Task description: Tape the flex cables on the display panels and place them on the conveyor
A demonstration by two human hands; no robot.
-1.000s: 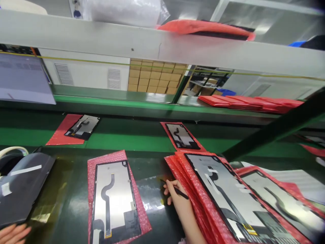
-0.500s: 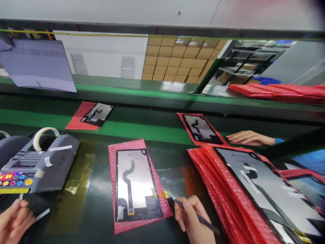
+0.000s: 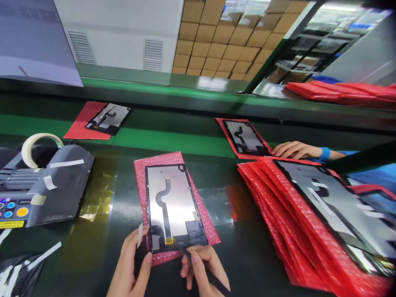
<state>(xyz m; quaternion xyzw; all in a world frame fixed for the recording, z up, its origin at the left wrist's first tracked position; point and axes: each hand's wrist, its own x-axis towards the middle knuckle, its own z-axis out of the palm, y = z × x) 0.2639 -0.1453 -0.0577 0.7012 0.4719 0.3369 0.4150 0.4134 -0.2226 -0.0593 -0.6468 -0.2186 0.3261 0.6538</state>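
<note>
the display panel [image 3: 179, 202] lies on a pink bubble-wrap piece [image 3: 140, 171] in the near middle of the dark table [image 3: 247, 255]. the left hand [image 3: 130, 264], thumb and fingers spread, is at the panel's near left corner, a white strip [image 3: 140, 235] at its fingertips. the right hand [image 3: 204, 266] pinches black tweezers [image 3: 218, 284], tip near the ribbon cable's [image 3: 166, 218] yellow end.
</note>
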